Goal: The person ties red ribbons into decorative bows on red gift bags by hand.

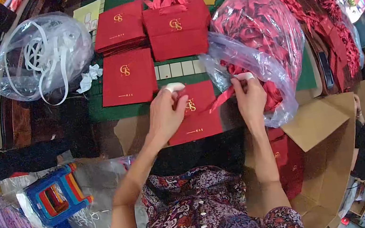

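Note:
A red paper gift bag (198, 123) with gold lettering lies flat at the table's near edge, between my hands. My left hand (167, 114) is curled at its upper left side, thumb over the bag; what the fingers grip there is hidden. A red ribbon (222, 100) runs from the bag's right side to my right hand (250, 98), which pinches it. White coverings wrap a finger on each hand. Right beside my right hand sits a clear plastic bag (256, 21) full of red ribbons.
Stacked flat red bags (126, 77) and an upright red bag (178, 33) stand behind. A clear bag of white cord (42, 55) lies left. An open cardboard box (328, 158) with red bags is at my right, a blue stool (57, 196) low at left.

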A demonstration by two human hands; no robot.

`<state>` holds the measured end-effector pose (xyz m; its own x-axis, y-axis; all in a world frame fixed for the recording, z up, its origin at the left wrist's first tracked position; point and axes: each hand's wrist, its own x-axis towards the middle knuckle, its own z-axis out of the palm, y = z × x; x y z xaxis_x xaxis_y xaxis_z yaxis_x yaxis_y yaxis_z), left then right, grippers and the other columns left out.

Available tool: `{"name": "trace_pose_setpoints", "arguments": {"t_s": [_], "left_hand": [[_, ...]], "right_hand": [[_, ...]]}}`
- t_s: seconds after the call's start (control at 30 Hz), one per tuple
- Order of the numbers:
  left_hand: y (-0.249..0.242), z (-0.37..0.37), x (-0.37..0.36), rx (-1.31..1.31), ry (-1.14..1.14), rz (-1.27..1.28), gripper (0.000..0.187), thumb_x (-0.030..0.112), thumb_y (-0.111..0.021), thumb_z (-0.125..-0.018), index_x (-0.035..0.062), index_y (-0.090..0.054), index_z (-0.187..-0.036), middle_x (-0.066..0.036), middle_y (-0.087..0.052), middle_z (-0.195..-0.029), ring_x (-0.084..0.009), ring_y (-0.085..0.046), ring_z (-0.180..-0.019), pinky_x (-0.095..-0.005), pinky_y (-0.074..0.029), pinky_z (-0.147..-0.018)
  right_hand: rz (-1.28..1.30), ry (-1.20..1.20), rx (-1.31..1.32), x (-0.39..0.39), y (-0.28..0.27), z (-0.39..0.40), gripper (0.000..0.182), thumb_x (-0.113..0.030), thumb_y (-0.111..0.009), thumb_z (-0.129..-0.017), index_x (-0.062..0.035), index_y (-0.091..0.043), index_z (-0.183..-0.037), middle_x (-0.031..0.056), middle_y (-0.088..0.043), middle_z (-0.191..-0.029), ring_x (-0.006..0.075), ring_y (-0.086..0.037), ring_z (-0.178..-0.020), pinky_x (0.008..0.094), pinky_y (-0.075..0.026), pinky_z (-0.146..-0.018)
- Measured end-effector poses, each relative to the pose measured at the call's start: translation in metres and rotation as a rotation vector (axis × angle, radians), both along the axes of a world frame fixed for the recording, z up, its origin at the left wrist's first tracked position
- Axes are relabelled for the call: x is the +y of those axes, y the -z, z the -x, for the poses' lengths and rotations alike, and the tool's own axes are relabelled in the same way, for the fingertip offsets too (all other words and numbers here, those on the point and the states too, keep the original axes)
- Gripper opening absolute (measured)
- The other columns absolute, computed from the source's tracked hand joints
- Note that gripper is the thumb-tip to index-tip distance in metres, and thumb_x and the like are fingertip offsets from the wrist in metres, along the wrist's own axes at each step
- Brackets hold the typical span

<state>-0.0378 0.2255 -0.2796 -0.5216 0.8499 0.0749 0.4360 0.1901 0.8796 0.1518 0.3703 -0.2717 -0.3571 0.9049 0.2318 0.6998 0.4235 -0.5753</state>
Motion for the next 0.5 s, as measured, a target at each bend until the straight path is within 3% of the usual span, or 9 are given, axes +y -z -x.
{"name": "trace_pose_setpoints", "arguments": {"t_s": [0.03, 0.07, 0.1, 0.17, 0.2, 0.3, 0.43, 0.5], "left_hand": [[-0.001, 0.001, 0.005, 0.172, 0.006, -0.023, 0.030, 0.012, -0.073, -0.089, 0.0012, -0.065, -0.117, -0.005, -0.058, -0.077, -0.0118, -0.055, -0.064, -0.0269, -0.046, -0.056], [-0.004, 0.001, 0.009, 0.141, 0.020, 0.070, 0.041, 0.017, -0.078, -0.083, 0.0017, -0.065, -0.119, -0.010, -0.056, -0.083, -0.0220, -0.059, -0.069, -0.0338, -0.050, -0.063], [-0.004, 0.001, 0.012, 0.141, 0.019, 0.070, 0.041, 0.017, -0.078, -0.083, 0.0017, -0.065, -0.119, -0.010, -0.056, -0.083, -0.0220, -0.059, -0.069, -0.0338, -0.050, -0.063], [-0.004, 0.000, 0.015, 0.232, 0.065, 0.081, 0.039, 0.017, -0.078, -0.083, -0.0016, -0.063, -0.115, -0.019, -0.056, -0.098, -0.0335, -0.066, -0.082, -0.0424, -0.053, -0.071], [-0.001, -0.001, 0.015, 0.268, 0.070, 0.063, 0.041, 0.017, -0.079, -0.081, -0.0017, -0.062, -0.114, -0.021, -0.055, -0.103, -0.0383, -0.065, -0.086, -0.0456, -0.053, -0.074], [0.003, -0.002, 0.016, 0.336, 0.035, 0.097, 0.043, 0.023, -0.081, -0.080, 0.0026, -0.065, -0.114, -0.018, -0.058, -0.103, -0.0390, -0.063, -0.094, -0.0451, -0.052, -0.079], [-0.003, -0.002, 0.019, 0.311, 0.044, 0.129, 0.037, 0.020, -0.080, -0.080, 0.0029, -0.064, -0.108, -0.018, -0.061, -0.105, -0.0387, -0.064, -0.096, -0.0446, -0.052, -0.081], [-0.007, -0.004, 0.018, 0.231, 0.055, 0.105, 0.031, 0.016, -0.079, -0.080, 0.0033, -0.063, -0.103, -0.017, -0.065, -0.102, -0.0376, -0.065, -0.094, -0.0434, -0.053, -0.080]], "right_hand": [[0.004, -0.004, 0.083, -0.003, -0.001, -0.001, 0.016, -0.018, -0.072, -0.090, -0.0047, -0.066, -0.098, 0.0158, -0.068, -0.086, 0.0338, -0.068, -0.078, 0.0418, -0.052, -0.068], [0.008, -0.008, 0.167, -0.006, -0.003, -0.002, 0.014, -0.014, -0.072, -0.090, -0.0051, -0.066, -0.098, 0.0148, -0.068, -0.086, 0.0318, -0.068, -0.077, 0.0403, -0.052, -0.067], [0.008, -0.009, 0.167, -0.009, -0.004, -0.003, 0.014, -0.014, -0.072, -0.090, -0.0051, -0.066, -0.098, 0.0148, -0.068, -0.086, 0.0318, -0.068, -0.077, 0.0403, -0.052, -0.067], [-0.097, -0.175, 0.187, -0.018, -0.009, -0.002, 0.015, -0.005, -0.073, -0.088, -0.0045, -0.068, -0.102, 0.0111, -0.070, -0.087, 0.0207, -0.064, -0.070, 0.0320, -0.051, -0.065], [-0.036, -0.215, 0.201, -0.023, -0.013, 0.001, 0.016, -0.005, -0.074, -0.087, -0.0051, -0.068, -0.103, 0.0111, -0.070, -0.089, 0.0213, -0.065, -0.071, 0.0321, -0.051, -0.066], [-0.082, -0.284, 0.172, -0.035, -0.007, 0.015, 0.015, -0.006, -0.076, -0.084, -0.0050, -0.069, -0.098, 0.0104, -0.068, -0.082, 0.0199, -0.064, -0.066, 0.0332, -0.050, -0.061], [-0.044, -0.311, 0.186, -0.040, 0.002, 0.033, 0.015, -0.008, -0.077, -0.084, -0.0040, -0.070, -0.096, 0.0102, -0.066, -0.076, 0.0195, -0.062, -0.062, 0.0335, -0.049, -0.058], [0.034, -0.298, 0.189, -0.041, 0.001, 0.037, 0.013, -0.010, -0.077, -0.082, -0.0061, -0.069, -0.091, 0.0114, -0.066, -0.080, 0.0281, -0.066, -0.069, 0.0384, -0.051, -0.060]]}}
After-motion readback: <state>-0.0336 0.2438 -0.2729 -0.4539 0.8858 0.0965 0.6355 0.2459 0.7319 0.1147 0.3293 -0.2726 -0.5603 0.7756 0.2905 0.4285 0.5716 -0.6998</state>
